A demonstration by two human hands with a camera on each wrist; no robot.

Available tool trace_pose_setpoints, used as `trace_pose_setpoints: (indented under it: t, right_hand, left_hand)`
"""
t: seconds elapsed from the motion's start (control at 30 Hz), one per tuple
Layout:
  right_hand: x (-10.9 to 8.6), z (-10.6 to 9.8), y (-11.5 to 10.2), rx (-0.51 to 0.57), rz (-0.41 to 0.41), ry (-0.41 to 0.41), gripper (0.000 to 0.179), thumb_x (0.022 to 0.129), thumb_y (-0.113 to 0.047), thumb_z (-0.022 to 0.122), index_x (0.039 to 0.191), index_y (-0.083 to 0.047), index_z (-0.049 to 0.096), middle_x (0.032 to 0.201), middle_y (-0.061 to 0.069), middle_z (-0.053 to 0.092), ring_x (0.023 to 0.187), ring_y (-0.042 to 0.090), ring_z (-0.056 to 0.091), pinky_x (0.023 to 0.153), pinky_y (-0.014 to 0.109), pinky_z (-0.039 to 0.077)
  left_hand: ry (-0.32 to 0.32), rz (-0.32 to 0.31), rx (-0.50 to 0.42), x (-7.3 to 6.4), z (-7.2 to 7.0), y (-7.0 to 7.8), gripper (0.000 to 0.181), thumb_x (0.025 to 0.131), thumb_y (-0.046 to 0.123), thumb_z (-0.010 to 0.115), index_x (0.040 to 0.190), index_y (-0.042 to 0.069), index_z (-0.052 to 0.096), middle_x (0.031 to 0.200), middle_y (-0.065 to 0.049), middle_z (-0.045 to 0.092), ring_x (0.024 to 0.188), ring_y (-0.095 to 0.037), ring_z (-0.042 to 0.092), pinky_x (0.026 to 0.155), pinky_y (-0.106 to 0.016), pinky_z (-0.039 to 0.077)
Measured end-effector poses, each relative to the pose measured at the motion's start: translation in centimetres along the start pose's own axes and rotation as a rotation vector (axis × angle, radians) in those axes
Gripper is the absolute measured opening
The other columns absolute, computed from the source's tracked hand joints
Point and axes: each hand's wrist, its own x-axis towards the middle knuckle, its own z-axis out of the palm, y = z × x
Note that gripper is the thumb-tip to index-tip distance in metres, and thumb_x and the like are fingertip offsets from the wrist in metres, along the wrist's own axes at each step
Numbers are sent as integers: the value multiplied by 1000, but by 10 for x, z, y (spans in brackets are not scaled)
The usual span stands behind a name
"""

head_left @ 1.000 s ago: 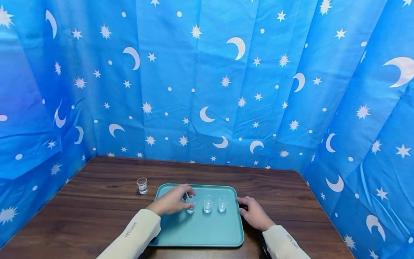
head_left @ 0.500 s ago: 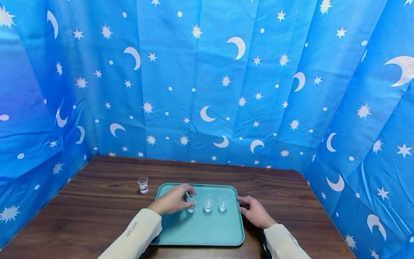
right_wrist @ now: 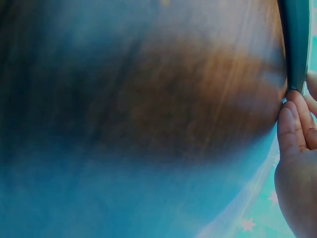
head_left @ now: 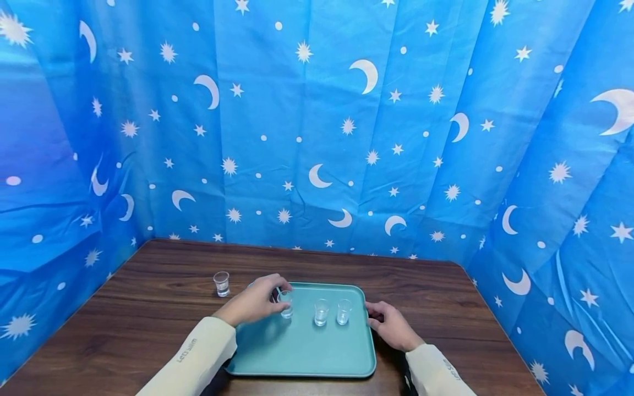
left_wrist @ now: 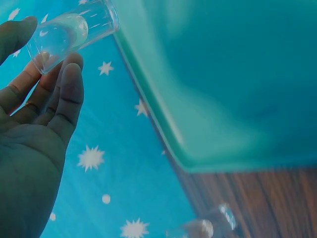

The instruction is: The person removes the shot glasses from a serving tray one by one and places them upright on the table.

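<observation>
A clear shot glass [head_left: 285,307] is pinched between the thumb and fingers of my left hand [head_left: 253,302], over the left part of a teal tray [head_left: 312,355]. In the left wrist view this shot glass [left_wrist: 72,35] looks see-through, its rim overlapping the tray's edge. Two more clear shot glasses stand upright side by side on the tray: one near the middle [head_left: 321,313], the other closer to the right rim [head_left: 344,312]. My right hand [head_left: 393,327] touches the tray's right rim; in the right wrist view its fairly straight fingertips [right_wrist: 292,99] meet the rim.
Another clear shot glass [head_left: 222,285] stands on the dark wood table [head_left: 163,308], left of the tray's far left corner and close to my left hand. Blue curtains [head_left: 297,110] with white moons and stars rise behind the table and along both sides.
My left hand has moved left and slightly away from me, carrying the shot glass from beside the two others on the tray. The right hand stays at the tray's rim.
</observation>
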Motion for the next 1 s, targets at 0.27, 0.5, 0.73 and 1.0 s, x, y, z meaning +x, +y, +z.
trace_pose_setpoints:
  t: [0.27, 0.5, 0.73, 1.0]
  right_hand:
    - [-2, 0, -1, -7, 4, 3, 40, 92, -7, 60, 130, 3, 53, 104, 5, 58, 93, 18, 57, 79, 39, 47]
    - [-2, 3, -4, -13, 9, 1, 40, 92, -5, 60, 131, 3, 53, 104, 5, 58, 91, 18, 56, 75, 37, 47]
    - [-1, 4, -6, -5, 18, 6, 40, 91, -5, 61, 130, 3, 53, 103, 5, 59, 91, 17, 56, 76, 37, 47]
    - [-3, 3, -6, 4, 21, 9, 40, 91, -5, 61, 130, 2, 54, 103, 4, 58, 89, 16, 54, 74, 34, 46]
  left_hand:
    - [46, 7, -4, -14, -20, -14, 29, 84, 15, 73, 109, 5, 63, 95, 0, 57, 74, -10, 54, 61, -25, 48]
    - [73, -19, 27, -37, -41, -35, 29, 84, 16, 73, 109, 5, 63, 94, 2, 57, 74, -10, 52, 61, -25, 47]
    - [121, -83, 52, -67, -61, -58, 25, 81, 10, 74, 103, 5, 63, 88, 0, 57, 74, -13, 53, 61, -26, 48]
    - [130, -149, 97, -83, -67, -79, 29, 79, 9, 75, 105, 1, 63, 89, -2, 57, 76, -15, 54, 62, -26, 47]
